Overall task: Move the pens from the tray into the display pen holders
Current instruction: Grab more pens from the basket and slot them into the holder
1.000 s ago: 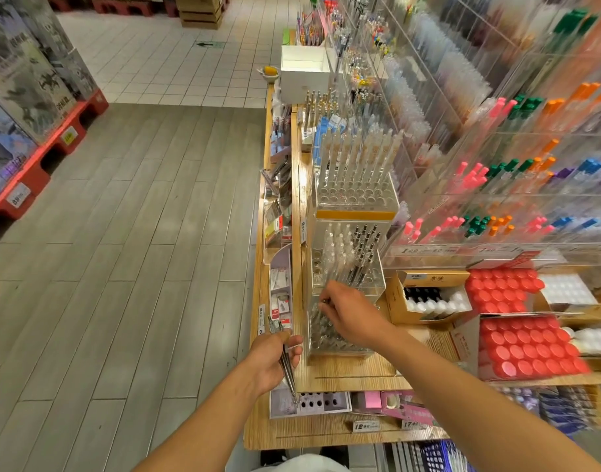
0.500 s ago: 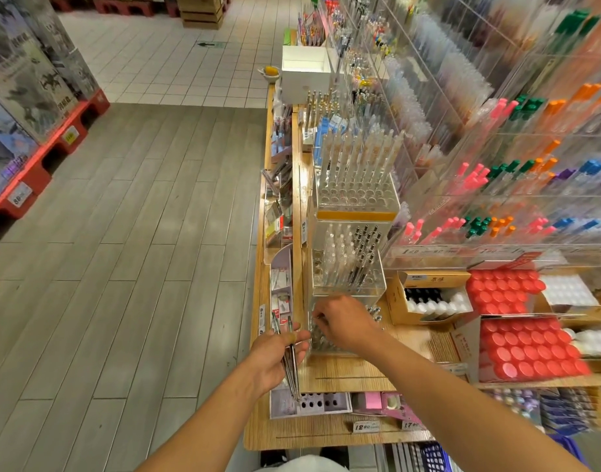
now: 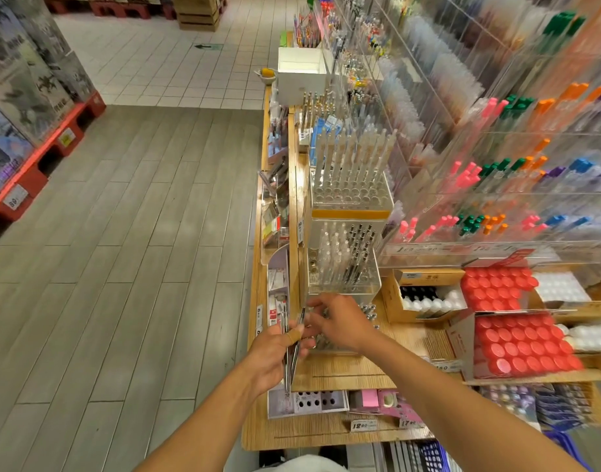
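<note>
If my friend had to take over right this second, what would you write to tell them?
Left hand: grips a small bunch of slim silver metal pens, tips down.
Right hand: fingers reaching over to that bunch, at the top of one pen; whether it has a grip is unclear.
Clear acrylic pen holder sits just behind the hands on the wooden shelf, some pens already in it.
Left: slot the held pens into the holder, one at a time.

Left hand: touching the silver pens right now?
Touching. The head view shows the left hand with its fingers curled round a small bundle of silver pens, which run up and down through the grip.
</note>
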